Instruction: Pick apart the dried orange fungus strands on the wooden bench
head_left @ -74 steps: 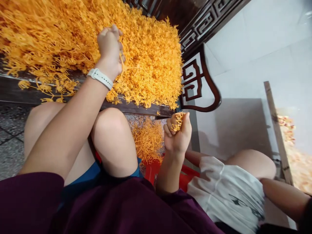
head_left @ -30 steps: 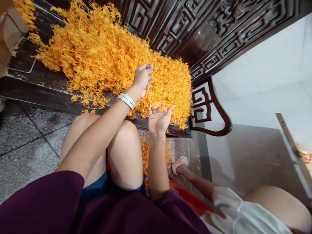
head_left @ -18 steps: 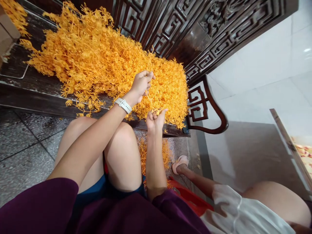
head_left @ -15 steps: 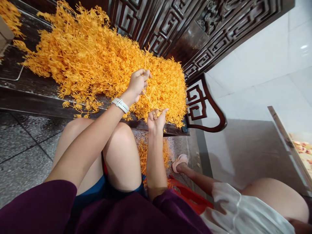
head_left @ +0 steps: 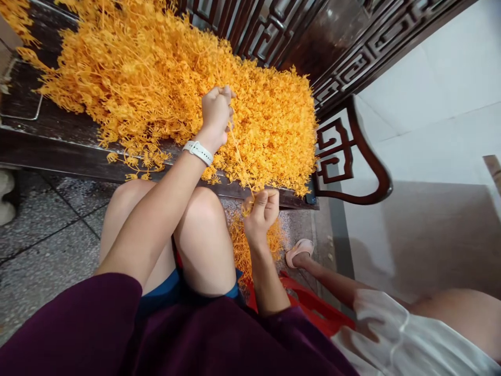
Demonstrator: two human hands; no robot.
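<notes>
A heap of sprigs (head_left: 156,68) is spread on the surface (head_left: 58,151), with two hands at its near edge.

The carved backrest (head_left: 344,47) is found behind the heap, at 1 o'clock. The left hand (head_left: 216,112) is set on the heap near its middle; the right hand (head_left: 261,211) is held at 5 o'clock from it, just before the surface's edge. A strand (head_left: 239,159) is stretched between the two hands. A smaller pile (head_left: 250,243) is seen on the floor (head_left: 35,245) below the right hand. At 4 o'clock, another person's foot (head_left: 299,249) is placed on the floor.

Head-worn view, steeply downward, close over lap, facing bench (head_left: 58,151)
</notes>
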